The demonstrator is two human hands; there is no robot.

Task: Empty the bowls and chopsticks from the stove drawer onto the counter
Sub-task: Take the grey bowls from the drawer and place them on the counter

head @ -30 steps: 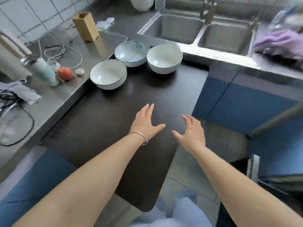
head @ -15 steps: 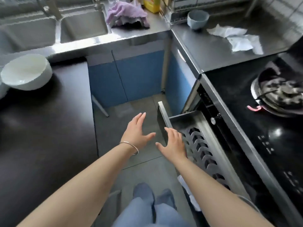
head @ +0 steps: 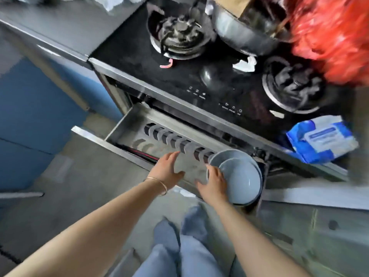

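Head view, two pale blue-grey bowls [head: 237, 176] nested in drawer [head: 127, 124], right grip [head: 214, 182] touching them open-fingered, left grip [head: 168, 170] open.

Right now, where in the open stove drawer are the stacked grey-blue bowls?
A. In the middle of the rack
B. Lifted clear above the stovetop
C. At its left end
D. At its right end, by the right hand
D: the grey-blue bowls sit nested at the right end of the stove drawer, with the right hand against their left rim.
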